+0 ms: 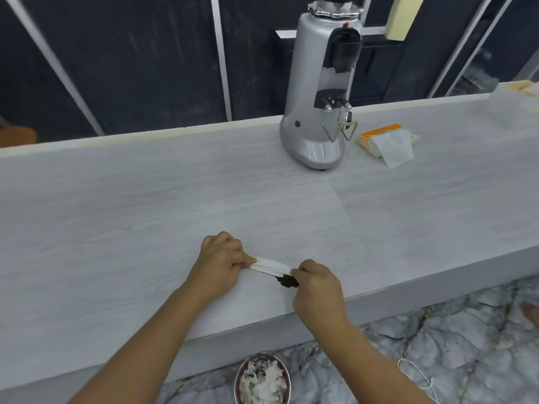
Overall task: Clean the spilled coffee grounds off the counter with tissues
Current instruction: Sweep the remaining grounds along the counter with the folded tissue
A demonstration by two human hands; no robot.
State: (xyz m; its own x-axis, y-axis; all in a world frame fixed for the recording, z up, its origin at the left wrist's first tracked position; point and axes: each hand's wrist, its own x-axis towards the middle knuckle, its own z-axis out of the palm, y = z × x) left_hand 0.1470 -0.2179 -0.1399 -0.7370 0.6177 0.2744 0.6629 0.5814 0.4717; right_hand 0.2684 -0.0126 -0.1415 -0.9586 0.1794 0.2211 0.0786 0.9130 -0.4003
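You are pinching a folded white tissue (269, 265) between both hands, low over the pale counter (145, 199), well in front of the silver coffee grinder (319, 91) and a little to its left. Your left hand (223, 259) is clamping the tissue's left end, fingers curled shut on it. Your right hand (316, 282) is gripping the right end, thumb and fingers closed around it. The tissue is stretching taut between the two hands as a narrow strip.

A small dark clump of coffee grounds (287, 281) is sitting at the tissue's right end, just against your right fingertips; whether it is lying on the counter or inside the fold, you cannot tell from here.

Just to the grinder's right, an orange tissue pack (376, 135) is lying on the counter with a white sheet (396, 151) sticking out of it.

Far in front of the grinder, below the counter's near edge, a round metal bin (262, 380) is standing on the marbled floor (437, 330), holding crumpled white tissues with dark stains.
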